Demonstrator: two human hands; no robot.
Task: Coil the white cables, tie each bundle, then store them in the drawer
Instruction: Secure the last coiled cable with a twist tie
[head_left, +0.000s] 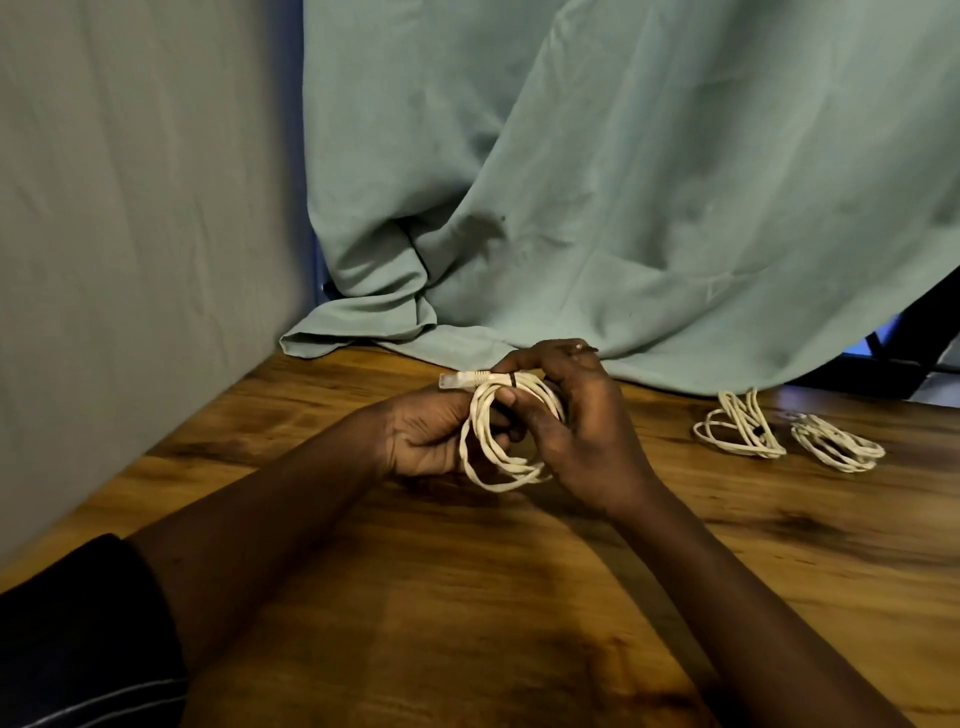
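no readable txt, no labels, brands or nos. anywhere

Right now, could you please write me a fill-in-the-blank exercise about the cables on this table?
The left hand and right hand together hold one coiled ____ cable.
A thin ____ band rings that coil near its plug.
On the wooden table, the other coiled bundles number ____.
Missing words: white; black; two.
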